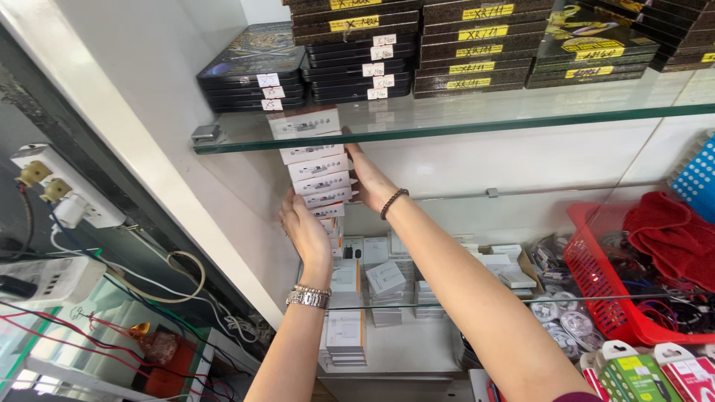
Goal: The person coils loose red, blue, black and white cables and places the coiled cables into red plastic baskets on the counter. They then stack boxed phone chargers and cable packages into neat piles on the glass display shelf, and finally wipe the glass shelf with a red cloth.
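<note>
A tall stack of small white boxes (pixel 319 176) stands against the white cabinet wall, rising behind the edge of a glass shelf (pixel 477 123). My left hand (pixel 304 229), with a metal watch at the wrist, presses on the stack's lower left side. On the opposite side, my right hand (pixel 369 179), wearing a brown bead bracelet, lies flat against the upper boxes. Both hands clasp the stack between them. More white boxes (pixel 383 279) lie on the lower shelves beneath.
Flat black boxes (pixel 257 71) with paper and yellow labels are stacked on the glass shelf. A red basket (pixel 596 283) with cables and a red cloth stands at right. A power strip (pixel 56 182) and wires hang at left. Packaged items (pixel 644 372) lie bottom right.
</note>
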